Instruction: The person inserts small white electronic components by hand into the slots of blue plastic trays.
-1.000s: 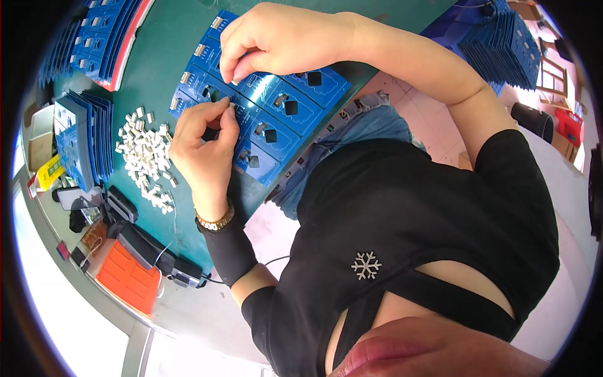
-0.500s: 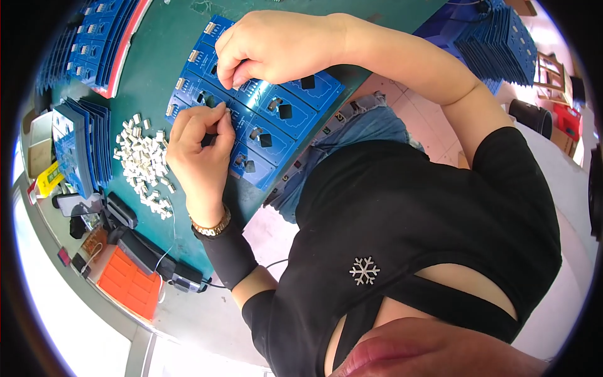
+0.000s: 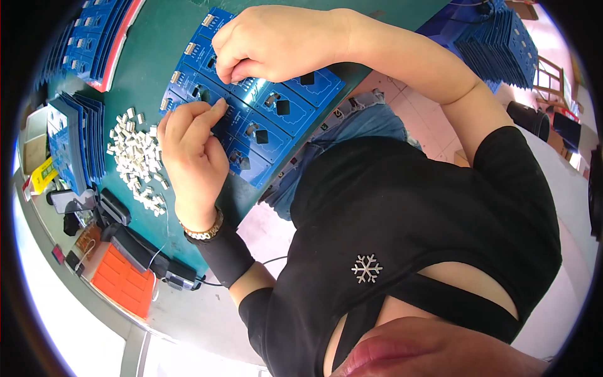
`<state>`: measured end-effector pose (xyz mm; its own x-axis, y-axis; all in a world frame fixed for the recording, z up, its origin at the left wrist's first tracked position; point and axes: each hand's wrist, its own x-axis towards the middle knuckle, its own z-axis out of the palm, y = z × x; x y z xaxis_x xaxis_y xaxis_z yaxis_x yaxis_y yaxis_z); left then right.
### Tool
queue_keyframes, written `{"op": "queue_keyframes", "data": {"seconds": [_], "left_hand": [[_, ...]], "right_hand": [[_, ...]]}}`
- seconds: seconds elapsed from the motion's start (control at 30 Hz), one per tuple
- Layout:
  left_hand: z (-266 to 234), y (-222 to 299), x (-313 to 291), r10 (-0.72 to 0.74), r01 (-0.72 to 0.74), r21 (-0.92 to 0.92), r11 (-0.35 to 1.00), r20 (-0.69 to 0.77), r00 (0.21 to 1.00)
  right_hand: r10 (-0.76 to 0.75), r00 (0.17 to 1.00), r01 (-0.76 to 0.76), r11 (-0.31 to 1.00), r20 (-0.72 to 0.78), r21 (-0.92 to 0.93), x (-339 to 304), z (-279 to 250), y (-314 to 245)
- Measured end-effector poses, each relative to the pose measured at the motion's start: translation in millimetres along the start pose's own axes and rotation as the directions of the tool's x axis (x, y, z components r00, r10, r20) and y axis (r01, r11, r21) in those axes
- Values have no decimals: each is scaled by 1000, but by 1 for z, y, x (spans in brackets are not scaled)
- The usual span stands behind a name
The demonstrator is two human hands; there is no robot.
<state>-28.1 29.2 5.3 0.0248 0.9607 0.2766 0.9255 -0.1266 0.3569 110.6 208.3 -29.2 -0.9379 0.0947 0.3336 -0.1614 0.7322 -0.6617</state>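
Observation:
A large blue circuit board panel (image 3: 286, 129) lies at the near edge of the green table, with white connectors standing along its far left edge. My right hand (image 3: 260, 47) is over the panel's upper part, its thumb and fingers pinched close to the surface; whatever they grip is hidden. My left hand (image 3: 191, 154) rests over the panel's left side. Its index fingertip touches or nearly touches the board, the thumb stands apart from it, and nothing shows between them. Left of that hand lies a loose pile of small white connectors (image 3: 134, 154).
Blue board stacks stand at the left (image 3: 69, 147), the upper left (image 3: 88, 41) and the far right (image 3: 496, 47). A black device (image 3: 138, 248) and an orange piece (image 3: 122, 283) lie at lower left. The green table (image 3: 151, 69) carries the work.
My left thumb has come away from the index finger, opening the earlier pinch. My right hand stays pinched in nearly the same place. The whole view has shifted slightly.

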Motion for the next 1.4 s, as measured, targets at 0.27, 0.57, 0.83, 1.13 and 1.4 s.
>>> {"op": "queue_keyframes", "data": {"seconds": [0.27, 0.57, 0.83, 1.13, 1.4], "left_hand": [[9, -6, 0, -112, 107, -189, 976, -13, 994], [8, -6, 2, -157, 156, -248, 956, 16, 987], [9, -6, 1, -180, 179, -251, 951, 19, 983], [9, -9, 0, -196, 193, -297, 935, 19, 980], [4, -14, 1, -123, 134, -349, 927, 53, 991]], "right_hand": [[8, 1000, -9, 996, -10, -84, -3, -2, -7], [1, 996, 5, 998, 88, -70, 1, -6, -5], [-63, 995, 64, 998, 76, -11, -2, -11, -6], [-96, 995, 96, 994, 7, -43, -4, -6, -4], [-130, 991, 132, 987, 23, -89, -4, -7, -2]]}}
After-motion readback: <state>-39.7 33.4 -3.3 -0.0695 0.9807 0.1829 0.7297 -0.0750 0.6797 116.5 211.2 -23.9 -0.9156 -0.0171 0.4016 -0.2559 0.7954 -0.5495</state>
